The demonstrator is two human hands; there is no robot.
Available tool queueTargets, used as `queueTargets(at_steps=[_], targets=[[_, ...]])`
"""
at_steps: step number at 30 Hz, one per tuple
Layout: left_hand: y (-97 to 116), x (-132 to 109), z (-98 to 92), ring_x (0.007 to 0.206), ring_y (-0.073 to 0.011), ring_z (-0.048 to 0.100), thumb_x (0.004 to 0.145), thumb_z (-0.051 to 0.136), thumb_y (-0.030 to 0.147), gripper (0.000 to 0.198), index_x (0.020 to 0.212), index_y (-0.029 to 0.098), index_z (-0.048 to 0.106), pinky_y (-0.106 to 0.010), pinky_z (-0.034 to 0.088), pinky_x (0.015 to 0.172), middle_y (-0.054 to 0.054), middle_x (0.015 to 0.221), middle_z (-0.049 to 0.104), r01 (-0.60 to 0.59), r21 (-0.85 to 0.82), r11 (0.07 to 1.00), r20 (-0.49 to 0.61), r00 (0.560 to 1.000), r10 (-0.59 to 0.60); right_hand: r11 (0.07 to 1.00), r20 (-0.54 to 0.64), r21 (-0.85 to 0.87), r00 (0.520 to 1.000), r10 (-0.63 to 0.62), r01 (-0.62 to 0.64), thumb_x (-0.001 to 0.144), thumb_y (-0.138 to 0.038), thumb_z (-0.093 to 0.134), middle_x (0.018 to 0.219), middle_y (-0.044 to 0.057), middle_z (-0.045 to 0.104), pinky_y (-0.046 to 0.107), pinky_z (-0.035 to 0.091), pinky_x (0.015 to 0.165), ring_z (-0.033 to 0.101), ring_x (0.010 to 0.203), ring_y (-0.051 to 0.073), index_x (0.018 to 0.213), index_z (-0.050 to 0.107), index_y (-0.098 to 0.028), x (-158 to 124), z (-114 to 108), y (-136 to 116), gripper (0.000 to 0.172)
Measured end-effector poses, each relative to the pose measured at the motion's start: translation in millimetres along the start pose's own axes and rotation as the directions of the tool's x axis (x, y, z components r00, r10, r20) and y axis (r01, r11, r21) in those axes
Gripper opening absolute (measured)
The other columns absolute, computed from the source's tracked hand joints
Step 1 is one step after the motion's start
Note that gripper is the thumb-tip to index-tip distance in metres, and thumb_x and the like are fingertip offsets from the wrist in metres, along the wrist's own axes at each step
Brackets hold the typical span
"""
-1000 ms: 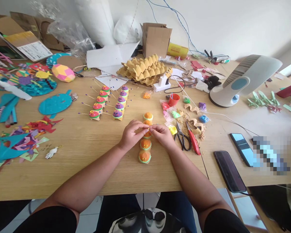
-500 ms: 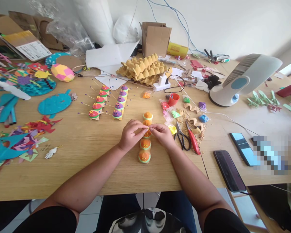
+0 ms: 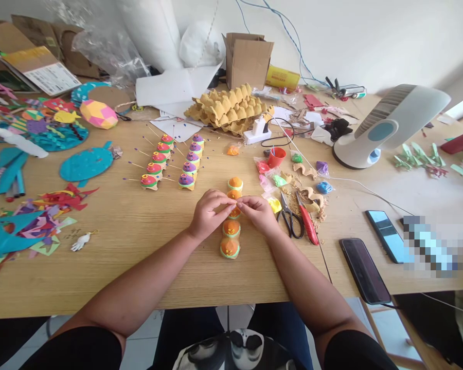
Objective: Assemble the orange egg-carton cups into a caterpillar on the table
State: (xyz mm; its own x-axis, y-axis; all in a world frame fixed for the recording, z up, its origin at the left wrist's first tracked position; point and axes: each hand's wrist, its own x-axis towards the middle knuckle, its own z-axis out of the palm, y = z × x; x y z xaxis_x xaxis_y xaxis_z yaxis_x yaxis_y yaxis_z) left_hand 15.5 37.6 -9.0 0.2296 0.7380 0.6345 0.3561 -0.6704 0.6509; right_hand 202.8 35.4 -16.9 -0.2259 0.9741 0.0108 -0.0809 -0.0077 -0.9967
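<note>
My left hand (image 3: 213,211) and my right hand (image 3: 257,211) meet over an egg-carton strip, thumbs and forefingers pinched together. Between the fingertips is a tiny bit of what looks like yellow clay, mostly hidden. Below them the strip of cups runs toward me, with orange clay tops (image 3: 231,227), pale green bands and small yellow details; the middle cups are partly covered by my fingers. To the left stand two finished-looking strips, one with red and green cups (image 3: 154,168) and one with purple cups (image 3: 190,167), thin sticks poking out of their sides.
Scissors (image 3: 292,218) and a red utility knife (image 3: 307,218) lie right of my hand, near bagged yellow clay (image 3: 273,204) and a red cup (image 3: 277,156). Egg trays (image 3: 231,110) are stacked behind. Phones (image 3: 364,270) and a white fan (image 3: 389,128) are at right, paper scraps (image 3: 34,228) at left.
Both hands stay pinched together in almost the same place above the orange strip. The view has shifted very slightly.
</note>
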Motion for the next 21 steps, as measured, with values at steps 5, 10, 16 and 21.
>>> queueTargets(at_steps=[5,10,16,21], targets=[[0.2,0.2,0.1,0.084,-0.0172,0.064,0.092,0.069,0.026,0.005,0.093,0.024,0.073,-0.035,0.052,0.081,-0.002,0.086,0.071,-0.013,0.006,1.0,-0.013,1.0,0.013,1.0,-0.01,-0.004,1.0,-0.009,0.009,0.075,-0.054,0.08,0.088,0.004,0.08,0.031,0.056,0.078,0.07,0.079,0.018,0.091,0.08,-0.022,-0.2,0.3,-0.9,0.036],[0.1,0.0,-0.3,0.084,-0.0177,0.064,0.091,0.069,0.026,0.005,0.094,0.024,0.073,-0.036,0.052,0.081,-0.003,0.087,0.072,-0.015,0.014,1.0,-0.012,1.0,0.015,0.999,-0.021,-0.036,1.0,-0.017,0.016,0.076,-0.054,0.078,0.09,0.005,0.08,0.032,0.056,0.078,0.07,0.083,0.019,0.091,0.08,-0.022,-1.0,-0.1,-2.1,0.036],[0.0,-0.2,-0.6,0.085,-0.0174,0.064,0.091,0.069,0.022,0.006,0.095,0.023,0.073,-0.035,0.052,0.082,-0.002,0.088,0.071,-0.041,0.027,0.999,-0.013,0.999,0.042,0.998,-0.022,-0.05,0.999,-0.027,0.026,0.077,-0.055,0.077,0.091,0.005,0.08,0.031,0.056,0.076,0.07,0.081,0.019,0.092,0.081,-0.021,-1.2,-0.3,-1.9,0.037],[0.7,0.2,-0.3,0.085,-0.0164,0.064,0.09,0.07,0.02,0.007,0.096,0.022,0.072,-0.034,0.051,0.082,-0.002,0.088,0.071,-0.068,0.053,0.996,-0.018,0.997,0.069,0.999,-0.033,-0.037,0.999,-0.027,0.026,0.075,-0.055,0.079,0.089,0.005,0.08,0.029,0.055,0.074,0.069,0.078,0.017,0.091,0.08,-0.019,-0.9,-0.2,0.9,0.039]])
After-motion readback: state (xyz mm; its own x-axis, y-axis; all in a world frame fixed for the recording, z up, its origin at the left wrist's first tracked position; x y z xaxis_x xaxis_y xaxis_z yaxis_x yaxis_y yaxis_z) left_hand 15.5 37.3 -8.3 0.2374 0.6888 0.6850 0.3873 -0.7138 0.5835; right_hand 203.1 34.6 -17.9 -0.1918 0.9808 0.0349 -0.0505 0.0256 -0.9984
